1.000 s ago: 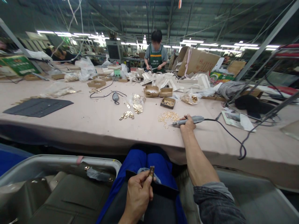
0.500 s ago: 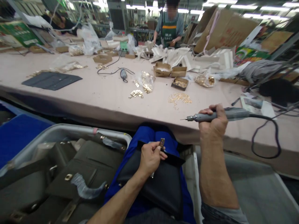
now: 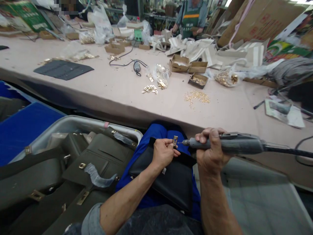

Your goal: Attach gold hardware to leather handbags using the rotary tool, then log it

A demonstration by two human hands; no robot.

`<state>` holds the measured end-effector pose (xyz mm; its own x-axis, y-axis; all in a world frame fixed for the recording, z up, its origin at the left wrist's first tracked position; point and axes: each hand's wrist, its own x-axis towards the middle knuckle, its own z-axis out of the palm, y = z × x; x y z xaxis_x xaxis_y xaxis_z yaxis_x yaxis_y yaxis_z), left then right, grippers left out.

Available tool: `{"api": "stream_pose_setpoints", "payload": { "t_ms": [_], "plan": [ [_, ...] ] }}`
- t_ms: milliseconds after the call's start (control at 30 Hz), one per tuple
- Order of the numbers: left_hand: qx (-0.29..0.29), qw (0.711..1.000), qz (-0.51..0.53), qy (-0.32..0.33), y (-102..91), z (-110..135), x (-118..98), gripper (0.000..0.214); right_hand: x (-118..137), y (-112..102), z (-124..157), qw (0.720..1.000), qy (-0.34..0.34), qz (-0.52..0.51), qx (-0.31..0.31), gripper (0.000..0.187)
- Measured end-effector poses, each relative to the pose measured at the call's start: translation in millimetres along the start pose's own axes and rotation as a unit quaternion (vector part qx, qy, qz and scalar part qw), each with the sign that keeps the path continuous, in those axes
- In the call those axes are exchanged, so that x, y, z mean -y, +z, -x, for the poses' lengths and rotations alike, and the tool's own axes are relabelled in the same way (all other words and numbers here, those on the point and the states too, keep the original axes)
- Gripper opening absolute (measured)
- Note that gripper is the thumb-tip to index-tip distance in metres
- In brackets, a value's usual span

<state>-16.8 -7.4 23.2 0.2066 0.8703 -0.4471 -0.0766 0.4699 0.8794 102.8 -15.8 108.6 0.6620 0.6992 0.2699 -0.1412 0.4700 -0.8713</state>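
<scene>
On my lap lies a black handbag, its flap lifted toward the table. My left hand pinches a small gold metal clasp plate at the flap's edge, thumb and fingers closed on it. In my right hand is a grey electric screwdriver, held level with the fingers wrapped round its body. Its thin bit points left, close beside the plate; whether it touches cannot be made out. A small metal fitting shows on the bag's front below my left wrist.
Olive-grey bags fill a grey tub to the left. A pale bin stands at right. The table carries gold plates, tiny scattered screws, small boxes and a black panel. A co-worker stands across.
My right hand has brought the screwdriver down and left, from above the table edge to beside the clasp plate. My left hand keeps its pinch. The head view has shifted slightly.
</scene>
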Motion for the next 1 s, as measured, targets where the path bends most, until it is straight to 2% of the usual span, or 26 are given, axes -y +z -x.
{"api": "stream_pose_setpoints", "payload": {
  "t_ms": [200,433,667,800,900,1000],
  "plan": [
    [0.001,1.000,-0.006,-0.001,-1.6,2,1,0.023,-6,2,13,0.999,-0.014,0.015,0.036,0.019],
    [-0.004,1.000,0.019,-0.007,-2.4,2,1,0.020,-9,5,19,0.998,-0.020,0.030,0.045,0.018],
    [0.001,1.000,0.024,-0.013,-3.4,2,0,0.021,0,-1,9,1.000,-0.025,0.016,-0.007,0.025],
    [-0.023,0.990,-0.112,0.085,-1.1,13,0,0.017,7,-9,0,0.998,-0.031,0.023,-0.048,0.028],
    [-0.059,0.950,-0.261,0.159,4.7,21,-3,0.015,12,-16,-3,0.997,-0.032,0.015,-0.064,0.029],
    [-0.091,0.898,-0.390,0.181,14.0,24,-5,0.019,17,-23,-6,0.996,-0.038,0.014,-0.076,0.028]
  ]
}}
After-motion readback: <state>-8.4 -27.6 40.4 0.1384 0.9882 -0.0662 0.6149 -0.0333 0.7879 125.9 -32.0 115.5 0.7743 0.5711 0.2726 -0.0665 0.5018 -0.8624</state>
